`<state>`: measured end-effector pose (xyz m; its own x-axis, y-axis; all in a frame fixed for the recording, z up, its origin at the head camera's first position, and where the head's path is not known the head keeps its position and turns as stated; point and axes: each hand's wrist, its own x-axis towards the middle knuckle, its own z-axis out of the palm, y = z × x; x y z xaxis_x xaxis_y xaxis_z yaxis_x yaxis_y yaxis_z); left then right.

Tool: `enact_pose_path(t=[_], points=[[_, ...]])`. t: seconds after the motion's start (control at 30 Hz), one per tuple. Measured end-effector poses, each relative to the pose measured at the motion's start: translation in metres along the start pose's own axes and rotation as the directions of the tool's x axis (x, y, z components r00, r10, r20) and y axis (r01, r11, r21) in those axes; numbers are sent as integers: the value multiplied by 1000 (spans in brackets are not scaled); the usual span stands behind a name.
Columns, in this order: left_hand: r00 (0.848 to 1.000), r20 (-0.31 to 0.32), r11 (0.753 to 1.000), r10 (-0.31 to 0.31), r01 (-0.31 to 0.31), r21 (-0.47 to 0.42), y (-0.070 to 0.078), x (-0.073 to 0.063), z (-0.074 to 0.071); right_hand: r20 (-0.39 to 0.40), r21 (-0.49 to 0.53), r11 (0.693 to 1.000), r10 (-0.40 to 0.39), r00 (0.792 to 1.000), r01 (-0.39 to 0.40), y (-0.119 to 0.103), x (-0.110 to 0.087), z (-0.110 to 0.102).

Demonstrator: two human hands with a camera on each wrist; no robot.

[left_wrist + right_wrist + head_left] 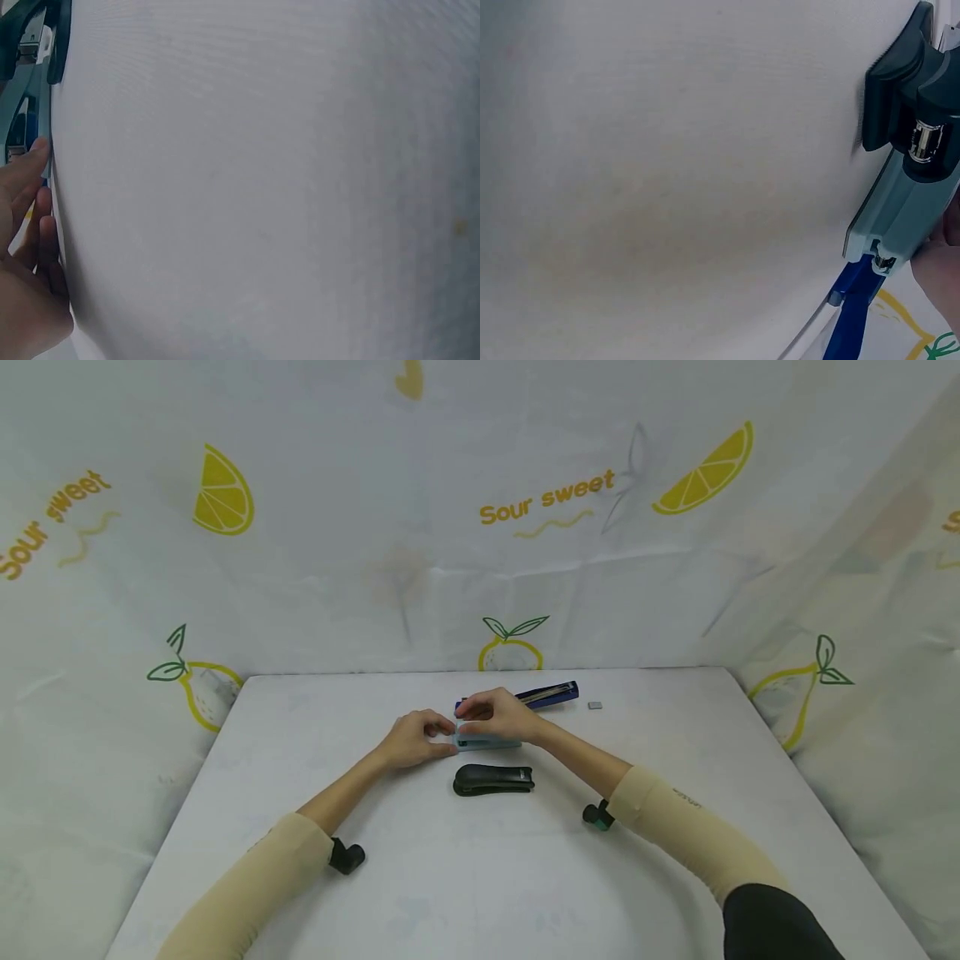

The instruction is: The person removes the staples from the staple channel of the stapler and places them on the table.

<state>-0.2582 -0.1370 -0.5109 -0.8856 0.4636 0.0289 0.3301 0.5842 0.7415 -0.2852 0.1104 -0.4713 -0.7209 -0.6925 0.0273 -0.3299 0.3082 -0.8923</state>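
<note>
A light blue stapler (489, 743) lies between both hands, its long side across the table. My left hand (415, 739) holds its left end, thumb at the front and bent fingers behind. From the right, my right hand (498, 717) reaches over the top and grips it near the same end, thumb and curled fingers covering part of its upper arm. Right behind it lies a dark blue stapler (551, 695) with its long channel exposed, partly hidden by the right hand. Nearer to me sits a black-green stapler (491, 780), apart from both hands.
A small grey strip of staples (595, 705) lies at the back right, past the blue stapler. The white table (480, 877) ends at a hanging white cloth (337, 568) printed with lemons, which also runs along both sides.
</note>
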Motion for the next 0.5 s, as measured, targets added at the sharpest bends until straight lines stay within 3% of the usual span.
enact_pose_path(t=[0.33,0.5], points=[[1000,-10,1000,21,-21,-2,-2,0,0,23,-48,999,-12,1000,13,-2,2,3],[1000,-7,1000,12,-12,-8,-3,1,0,18,-108,994,31,999,-28,-4,0,3]])
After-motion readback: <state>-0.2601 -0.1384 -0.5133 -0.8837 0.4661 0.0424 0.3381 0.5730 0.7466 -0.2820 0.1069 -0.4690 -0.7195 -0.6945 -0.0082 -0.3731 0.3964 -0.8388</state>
